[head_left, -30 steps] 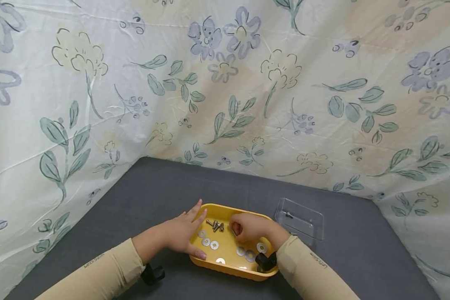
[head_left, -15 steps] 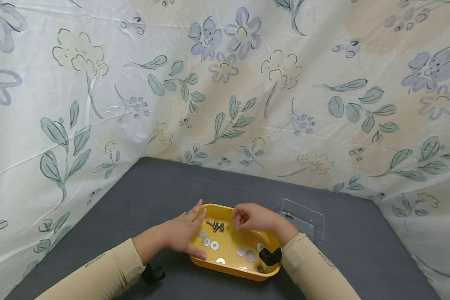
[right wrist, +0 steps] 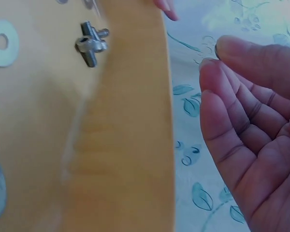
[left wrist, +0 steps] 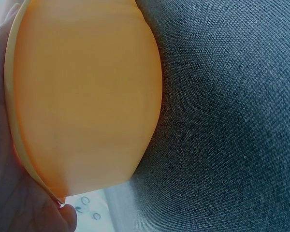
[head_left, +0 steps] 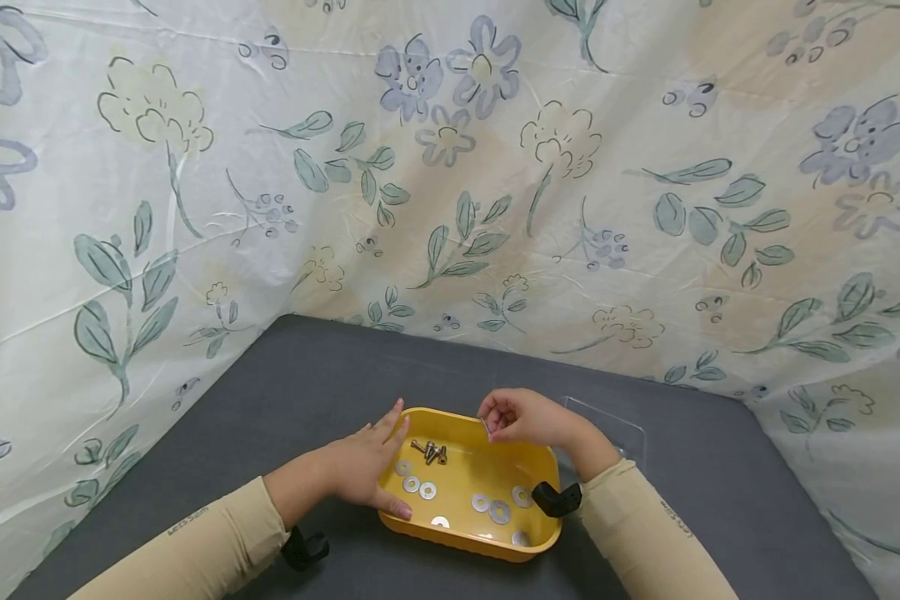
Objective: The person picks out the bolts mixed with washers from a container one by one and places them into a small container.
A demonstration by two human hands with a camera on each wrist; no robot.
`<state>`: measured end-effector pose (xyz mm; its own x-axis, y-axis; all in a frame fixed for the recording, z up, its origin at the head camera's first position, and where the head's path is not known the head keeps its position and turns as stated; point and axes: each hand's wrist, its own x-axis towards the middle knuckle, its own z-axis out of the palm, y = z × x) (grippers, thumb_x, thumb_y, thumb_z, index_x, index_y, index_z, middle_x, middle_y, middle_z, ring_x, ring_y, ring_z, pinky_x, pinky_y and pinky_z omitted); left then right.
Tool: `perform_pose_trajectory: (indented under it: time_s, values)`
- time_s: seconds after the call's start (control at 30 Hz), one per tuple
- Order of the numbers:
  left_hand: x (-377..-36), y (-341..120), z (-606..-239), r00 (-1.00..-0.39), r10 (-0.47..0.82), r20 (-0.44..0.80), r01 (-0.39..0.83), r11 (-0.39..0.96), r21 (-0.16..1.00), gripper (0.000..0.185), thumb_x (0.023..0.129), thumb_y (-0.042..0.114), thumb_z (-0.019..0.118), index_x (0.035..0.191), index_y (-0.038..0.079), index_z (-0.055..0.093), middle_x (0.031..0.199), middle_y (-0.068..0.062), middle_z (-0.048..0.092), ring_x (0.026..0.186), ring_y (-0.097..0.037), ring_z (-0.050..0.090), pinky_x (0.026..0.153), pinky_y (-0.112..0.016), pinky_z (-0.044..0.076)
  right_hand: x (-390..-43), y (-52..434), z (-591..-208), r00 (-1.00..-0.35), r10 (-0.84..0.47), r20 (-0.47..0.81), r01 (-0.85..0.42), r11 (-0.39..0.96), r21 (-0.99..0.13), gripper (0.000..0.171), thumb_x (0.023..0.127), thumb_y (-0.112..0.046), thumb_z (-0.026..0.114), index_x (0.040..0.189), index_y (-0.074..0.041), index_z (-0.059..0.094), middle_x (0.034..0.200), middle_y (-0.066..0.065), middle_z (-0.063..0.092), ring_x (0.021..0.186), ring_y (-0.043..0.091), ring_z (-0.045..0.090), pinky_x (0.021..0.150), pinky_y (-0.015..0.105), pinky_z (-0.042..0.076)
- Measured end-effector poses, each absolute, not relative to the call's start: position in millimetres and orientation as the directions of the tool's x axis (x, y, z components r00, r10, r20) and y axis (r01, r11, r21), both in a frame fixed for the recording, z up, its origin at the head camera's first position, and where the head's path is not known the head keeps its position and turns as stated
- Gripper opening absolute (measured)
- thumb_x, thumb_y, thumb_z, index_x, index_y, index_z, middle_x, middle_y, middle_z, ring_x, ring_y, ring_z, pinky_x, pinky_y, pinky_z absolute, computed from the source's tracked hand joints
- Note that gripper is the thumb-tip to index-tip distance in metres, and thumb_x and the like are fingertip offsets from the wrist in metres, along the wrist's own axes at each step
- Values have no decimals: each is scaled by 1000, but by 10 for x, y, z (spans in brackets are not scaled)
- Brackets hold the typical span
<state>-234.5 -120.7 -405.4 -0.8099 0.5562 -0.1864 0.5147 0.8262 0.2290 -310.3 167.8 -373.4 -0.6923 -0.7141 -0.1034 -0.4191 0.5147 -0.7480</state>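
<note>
A yellow tray (head_left: 465, 542) sits on the grey table (head_left: 307, 375). It holds a small heap of screws (head_left: 429, 452) and several flat washers (head_left: 412, 483). My left hand (head_left: 378, 458) lies against the tray's left end, fingers straight along the wall and thumb on the near rim. In the left wrist view the tray's outer wall (left wrist: 87, 96) fills the frame beside my palm. My right hand (head_left: 491, 421) hovers above the tray's far edge and pinches a small silver metal piece (head_left: 486, 427) between thumb and fingertips (right wrist: 210, 65). What kind of piece it is stays unclear.
A clear plastic tray (head_left: 622, 429) lies on the table behind my right wrist, partly hidden. Floral cloth (head_left: 450, 167) walls the table at the back and both sides. In the right wrist view the screws (right wrist: 89, 43) and a washer (right wrist: 2, 42) lie inside the tray.
My right hand rose out of the tray's middle and moved back and to the right, carrying the small metal piece. The left hand and the tray stayed still.
</note>
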Motion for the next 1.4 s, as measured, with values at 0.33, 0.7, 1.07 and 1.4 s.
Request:
perform_pose_trajectory:
  time_s: [0.33,0.7,1.07,1.4]
  values:
    - [-2338,-1205,-4045,-809,558,-188,516,825,230,121,64,80,53,147,6,5,151,-12,-18,139,-26,6,109,-47,17,-3116,1865,-3594,-728,-682,-78,-403,516,-756,25,82,-9,68,104,-8,56,84,5,59,77,22,56,70,28,52]
    - [-2335,-1212,-4048,-811,553,-191,511,829,227,122,63,80,53,147,6,4,151,-11,-18,139,-26,5,109,-47,17,-3115,2095,-3506,-765,-641,-59,-388,532,-752,27,83,-12,68,105,-6,55,85,9,57,76,23,54,67,29,51]
    - [-2337,-1213,-4048,-809,556,-190,511,825,241,122,63,79,54,147,6,4,150,-11,-19,139,-26,5,110,-47,16,-3122,2376,-3472,-820,-570,-42,-337,542,-770,33,80,-22,72,104,-8,54,87,10,57,75,24,55,63,31,52]
    - [-2330,-1204,-4037,-810,557,-186,512,825,239,122,63,79,54,147,6,5,151,-11,-18,139,-26,5,109,-47,16,-3146,2615,-3466,-828,-561,-8,-346,522,-780,31,81,-14,71,104,-3,53,87,12,56,76,23,55,69,30,52]
